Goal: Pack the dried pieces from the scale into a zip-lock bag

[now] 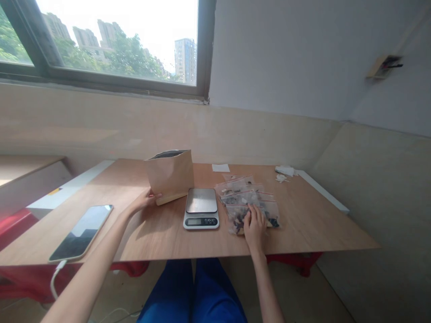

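Observation:
Upright on the table, a brown kraft paper bag (170,175) stands with its top gaping. My left hand (146,200) grips its lower left corner, a digit lying across the front and the rest partly hidden. A kitchen scale (202,208) with a bare steel plate sits just right of the bag; its display is too small to read. Several clear zip-lock bags (240,195) of small dark parts overlap further right. My right hand (256,224) has its fingers curled over the nearest zip-lock bag (235,217), which lies on the table.
A phone (82,231) with a white charging cable (55,273) lies near the front left edge of the table (313,224). At the back are a white paper (220,168) and some crumpled white plastic (285,171). A wall and window stand behind.

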Tool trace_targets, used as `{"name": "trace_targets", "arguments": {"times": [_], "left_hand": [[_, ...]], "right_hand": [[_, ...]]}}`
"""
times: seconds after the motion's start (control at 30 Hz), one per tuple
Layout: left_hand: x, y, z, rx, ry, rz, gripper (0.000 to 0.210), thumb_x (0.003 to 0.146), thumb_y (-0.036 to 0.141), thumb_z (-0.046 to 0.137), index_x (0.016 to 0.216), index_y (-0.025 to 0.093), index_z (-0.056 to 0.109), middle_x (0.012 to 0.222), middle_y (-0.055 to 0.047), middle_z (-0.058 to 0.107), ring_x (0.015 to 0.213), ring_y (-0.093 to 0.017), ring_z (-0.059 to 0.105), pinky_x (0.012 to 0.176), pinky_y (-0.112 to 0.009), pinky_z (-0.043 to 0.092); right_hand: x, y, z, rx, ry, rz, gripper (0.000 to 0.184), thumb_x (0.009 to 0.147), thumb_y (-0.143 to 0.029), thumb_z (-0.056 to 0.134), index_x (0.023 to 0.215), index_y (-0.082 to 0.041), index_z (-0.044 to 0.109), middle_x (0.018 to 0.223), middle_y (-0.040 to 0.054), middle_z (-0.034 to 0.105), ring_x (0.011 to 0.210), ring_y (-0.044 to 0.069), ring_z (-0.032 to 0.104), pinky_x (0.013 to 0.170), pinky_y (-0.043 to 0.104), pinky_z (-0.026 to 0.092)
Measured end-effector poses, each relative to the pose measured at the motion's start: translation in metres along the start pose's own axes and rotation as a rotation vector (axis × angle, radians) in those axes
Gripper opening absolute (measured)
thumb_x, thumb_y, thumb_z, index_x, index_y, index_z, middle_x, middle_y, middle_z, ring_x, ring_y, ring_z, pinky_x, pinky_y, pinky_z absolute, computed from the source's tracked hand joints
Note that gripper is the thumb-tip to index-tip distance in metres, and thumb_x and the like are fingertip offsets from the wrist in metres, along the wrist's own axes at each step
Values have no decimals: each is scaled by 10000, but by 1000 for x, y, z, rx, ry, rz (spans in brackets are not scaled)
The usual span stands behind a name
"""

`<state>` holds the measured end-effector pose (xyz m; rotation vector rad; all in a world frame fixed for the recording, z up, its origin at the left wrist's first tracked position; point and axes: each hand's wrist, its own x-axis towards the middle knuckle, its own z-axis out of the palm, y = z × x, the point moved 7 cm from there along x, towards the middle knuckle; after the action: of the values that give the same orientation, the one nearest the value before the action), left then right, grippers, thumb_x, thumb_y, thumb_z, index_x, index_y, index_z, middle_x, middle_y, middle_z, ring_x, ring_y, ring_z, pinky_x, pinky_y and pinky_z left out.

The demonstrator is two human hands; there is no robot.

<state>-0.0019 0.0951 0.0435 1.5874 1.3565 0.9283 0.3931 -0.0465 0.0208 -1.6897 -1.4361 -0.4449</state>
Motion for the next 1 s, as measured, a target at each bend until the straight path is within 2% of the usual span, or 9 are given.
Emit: {"name": "trace_targets", "arguments": {"times": [0.17, 0.27, 0.33, 0.4, 0.5, 0.67, 0.73, 0.9, 1.0], "left_hand": [[-3, 0, 1, -10, -7, -33, 631, 558, 429, 725, 1104, 161, 555, 1027, -130, 673, 956, -317, 626, 682, -340, 545], [-6, -6, 3, -8, 52, -36, 652, 608, 411, 696, 1176, 170, 485, 1158, -146, 614, 1071, -305, 584, 811, -366, 527], [-11, -11, 3, -6, 156, -34, 741, 648, 403, 664, 1281, 156, 367, 1333, -182, 474, 1223, -300, 475, 957, -405, 450], [-21, -16, 3, 11, 326, -65, 866, 673, 385, 650, 1368, 116, 210, 1458, -221, 275, 1362, -299, 275, 1074, -429, 314], [-39, -20, 16, -38, 461, -78, 935, 701, 383, 640, 1405, 99, 93, 1515, -226, 99, 1413, -283, 116, 1128, -397, 207], [-67, -34, 42, -80, 600, -200, 876, 730, 417, 604, 1402, 117, 129, 1498, -223, 151, 1396, -314, 180, 1127, -422, 213], [-69, -35, 47, -70, 616, -187, 882, 728, 428, 604, 1404, 134, 120, 1493, -217, 160, 1395, -309, 187, 1127, -429, 214], [-59, -16, 44, 3, 622, 22, 915, 712, 464, 624, 1394, 163, 92, 1507, -188, 114, 1414, -264, 128, 1133, -384, 208], [-56, -20, 36, 10, 658, -15, 841, 724, 455, 610, 1358, 172, 135, 1486, -195, 144, 1397, -263, 198, 1095, -372, 287]], "right_hand": [[0, 1, 0, 1, 0, -1, 400, 928, -278, 304, 1133, -105, 601, 1163, 165, 614, 1126, 263, 503, 960, 470, 398], [0, 0, 0, 3, -5, -5, 392, 924, -268, 308, 1133, -106, 598, 1159, 163, 614, 1128, 264, 503, 962, 472, 400], [0, -1, -1, -3, -2, -4, 393, 917, -247, 306, 1162, -100, 577, 1175, 168, 601, 1142, 265, 494, 964, 474, 402], [0, -4, -3, -26, 0, -3, 409, 906, -214, 300, 1220, -87, 528, 1236, 179, 560, 1182, 268, 465, 973, 476, 395], [-1, -11, -4, -72, -29, -33, 441, 894, -167, 293, 1298, -95, 455, 1342, 157, 483, 1234, 268, 415, 999, 472, 368], [-4, -14, 0, -104, -95, -106, 453, 891, -135, 282, 1317, -139, 439, 1354, 103, 494, 1261, 252, 394, 1023, 464, 333], [-5, -12, 3, -99, -110, -118, 457, 892, -131, 275, 1323, -140, 425, 1331, 101, 518, 1280, 244, 380, 1029, 467, 321], [-6, -8, 5, -69, -100, -102, 449, 889, -134, 260, 1304, -124, 431, 1285, 120, 551, 1273, 232, 392, 1027, 468, 314], [-5, -8, 4, -68, -85, -84, 432, 883, -140, 265, 1265, -115, 466, 1243, 134, 576, 1246, 238, 417, 1013, 471, 318]]}}
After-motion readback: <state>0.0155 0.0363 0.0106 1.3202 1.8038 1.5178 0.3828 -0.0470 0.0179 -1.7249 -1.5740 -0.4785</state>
